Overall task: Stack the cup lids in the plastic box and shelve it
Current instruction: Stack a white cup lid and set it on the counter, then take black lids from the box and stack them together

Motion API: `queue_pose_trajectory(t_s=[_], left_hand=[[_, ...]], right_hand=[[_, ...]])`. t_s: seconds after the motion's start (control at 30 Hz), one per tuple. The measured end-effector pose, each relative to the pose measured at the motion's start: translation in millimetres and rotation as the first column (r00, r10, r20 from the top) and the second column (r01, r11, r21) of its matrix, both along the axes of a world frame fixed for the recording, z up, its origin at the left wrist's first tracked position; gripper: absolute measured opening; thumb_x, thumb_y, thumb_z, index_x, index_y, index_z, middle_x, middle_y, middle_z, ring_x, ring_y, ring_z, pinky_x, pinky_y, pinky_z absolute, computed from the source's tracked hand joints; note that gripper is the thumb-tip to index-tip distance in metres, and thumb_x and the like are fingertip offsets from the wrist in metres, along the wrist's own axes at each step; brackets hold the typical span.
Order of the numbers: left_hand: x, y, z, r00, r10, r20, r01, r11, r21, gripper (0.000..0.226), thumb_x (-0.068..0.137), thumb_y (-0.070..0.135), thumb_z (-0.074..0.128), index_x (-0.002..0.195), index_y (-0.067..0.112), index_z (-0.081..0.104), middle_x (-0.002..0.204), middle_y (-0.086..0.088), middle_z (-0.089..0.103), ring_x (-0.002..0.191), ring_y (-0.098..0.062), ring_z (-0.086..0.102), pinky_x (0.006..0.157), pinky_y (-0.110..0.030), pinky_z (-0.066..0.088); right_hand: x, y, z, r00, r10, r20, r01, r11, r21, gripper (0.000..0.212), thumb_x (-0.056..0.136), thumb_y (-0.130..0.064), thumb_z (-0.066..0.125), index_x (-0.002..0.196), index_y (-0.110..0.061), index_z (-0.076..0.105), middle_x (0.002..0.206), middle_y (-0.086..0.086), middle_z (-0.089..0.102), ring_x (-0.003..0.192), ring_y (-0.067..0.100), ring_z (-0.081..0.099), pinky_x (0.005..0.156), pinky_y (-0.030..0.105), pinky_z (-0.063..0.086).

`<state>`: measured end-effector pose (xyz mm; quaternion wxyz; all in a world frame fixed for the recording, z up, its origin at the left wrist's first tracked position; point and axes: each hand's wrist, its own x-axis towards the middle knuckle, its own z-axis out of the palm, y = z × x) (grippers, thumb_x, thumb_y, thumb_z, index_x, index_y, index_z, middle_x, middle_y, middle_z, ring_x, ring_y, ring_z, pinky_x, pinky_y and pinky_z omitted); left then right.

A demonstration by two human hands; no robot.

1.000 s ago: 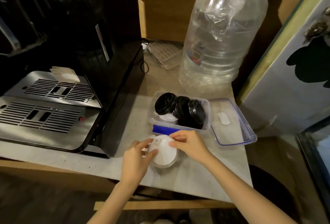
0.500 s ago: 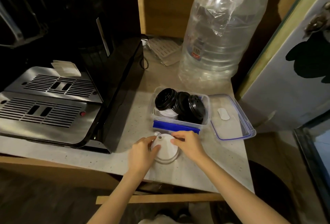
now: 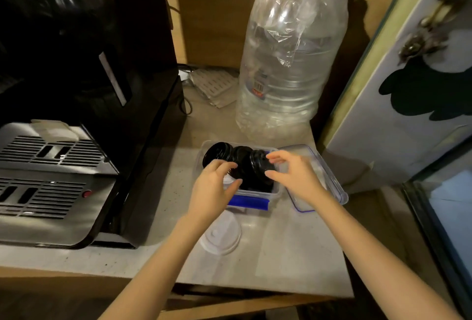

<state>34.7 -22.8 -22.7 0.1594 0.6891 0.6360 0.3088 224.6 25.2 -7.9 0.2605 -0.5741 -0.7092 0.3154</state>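
Both hands hover open-fingered over the plastic box of black lids, left hand and right hand gripping nothing, white lid on the tabletop at six o'clock.

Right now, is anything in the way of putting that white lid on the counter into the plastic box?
Yes. The plastic box is crowded with black lids standing on edge, and both the left hand and the right hand hover over it. The white lid lies free on the counter in front of the box; nothing rests on it.
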Motion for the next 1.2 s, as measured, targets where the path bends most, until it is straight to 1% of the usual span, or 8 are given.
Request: queue_pose_trajectory(t_s=[0.07, 0.13, 0.23, 0.4, 0.7, 0.83, 1.0, 1.2], left_hand=[[6.1, 17.2, 3.7, 0.997, -0.054, -0.061, 0.055, 0.998, 0.01, 0.044, 0.082, 0.028, 0.064, 0.123, 0.017, 0.053, 0.125, -0.005, 0.054, 0.114, -0.019, 0.05, 0.093, -0.029, 0.043], [5.2, 32.5, 5.8, 0.996, -0.047, -0.076, 0.048, 0.999, 0.012, 0.051, 0.078, 0.028, 0.068, 0.125, 0.015, 0.05, 0.127, -0.008, 0.051, 0.119, -0.024, 0.045, 0.099, -0.036, 0.041], [-4.4, 50.7, 6.3, 0.997, 0.04, -0.061, -0.047, 0.991, -0.122, 0.066, 0.077, 0.033, 0.068, 0.133, 0.013, 0.04, 0.138, -0.013, 0.041, 0.129, -0.027, 0.034, 0.106, -0.041, 0.035], [-20.7, 60.6, -3.3, 0.994, 0.002, -0.113, -0.037, 0.95, -0.311, 0.078, 0.079, 0.034, 0.066, 0.142, 0.014, 0.023, 0.15, -0.011, 0.027, 0.139, -0.027, 0.022, 0.112, -0.04, 0.026], [-26.4, 56.9, -8.0, 0.995, -0.062, -0.082, 0.03, 0.938, -0.345, 0.07, 0.085, 0.018, 0.06, 0.143, 0.013, 0.022, 0.143, -0.013, 0.042, 0.13, -0.026, 0.041, 0.109, -0.037, 0.035], [-27.3, 52.1, -3.3, 0.999, -0.024, -0.033, 0.015, 0.964, -0.267, 0.055, 0.087, 0.016, 0.057, 0.137, 0.012, 0.035, 0.132, -0.013, 0.055, 0.121, -0.025, 0.051, 0.102, -0.036, 0.04], [-24.3, 37.2, 10.2, 0.997, 0.073, 0.017, -0.072, 0.996, -0.058, 0.054, 0.082, 0.014, 0.065, 0.132, 0.009, 0.044, 0.131, -0.015, 0.056, 0.12, -0.027, 0.053, 0.102, -0.035, 0.042], [10.3, -1.9, 26.9, 0.981, -0.183, -0.063, 0.189, 0.977, 0.096, 0.058, 0.071, 0.011, 0.075, 0.124, 0.011, 0.054, 0.13, -0.011, 0.057, 0.123, -0.025, 0.051, 0.104, -0.03, 0.032]], right_hand=[[2.9, 14.5, 1.6, 0.995, 0.045, 0.086, -0.043, 0.999, -0.023, 0.062, 0.07, -0.025, 0.077, 0.126, -0.019, 0.051, 0.122, 0.005, 0.06, 0.119, 0.02, 0.049, 0.101, 0.041, 0.043], [2.5, 23.9, 2.7, 0.987, 0.079, 0.143, -0.07, 0.996, -0.062, 0.081, 0.066, -0.031, 0.079, 0.135, -0.019, 0.04, 0.134, 0.007, 0.051, 0.129, 0.023, 0.039, 0.105, 0.039, 0.038], [-0.4, 32.8, -0.1, 0.966, 0.156, 0.208, -0.133, 0.984, -0.119, 0.093, 0.064, -0.036, 0.08, 0.14, -0.021, 0.03, 0.141, 0.007, 0.044, 0.133, 0.023, 0.031, 0.103, 0.038, 0.036], [-6.0, 41.0, -5.2, 0.905, 0.231, 0.356, -0.198, 0.972, -0.128, 0.098, 0.062, -0.04, 0.08, 0.142, -0.017, 0.027, 0.142, 0.008, 0.042, 0.134, 0.025, 0.028, 0.106, 0.041, 0.034], [-10.3, 46.1, -15.5, 0.862, 0.245, 0.445, -0.226, 0.969, -0.095, 0.099, 0.061, -0.049, 0.077, 0.142, -0.017, 0.029, 0.141, 0.007, 0.04, 0.13, 0.025, 0.027, 0.105, 0.038, 0.032], [-7.0, 44.2, -15.8, 0.916, 0.197, 0.348, -0.187, 0.98, -0.064, 0.092, 0.058, -0.048, 0.079, 0.136, -0.019, 0.038, 0.133, 0.006, 0.044, 0.126, 0.023, 0.029, 0.102, 0.035, 0.032], [5.1, 37.8, -8.7, 0.986, 0.143, 0.092, -0.136, 0.988, -0.071, 0.087, 0.057, -0.039, 0.084, 0.131, -0.023, 0.041, 0.136, 0.002, 0.046, 0.128, 0.021, 0.037, 0.101, 0.035, 0.036], [31.6, 19.4, -0.6, 0.973, -0.011, -0.23, -0.005, 0.998, -0.068, 0.083, 0.062, -0.033, 0.083, 0.133, -0.029, 0.04, 0.138, -0.001, 0.045, 0.122, 0.013, 0.045, 0.098, 0.03, 0.04]])
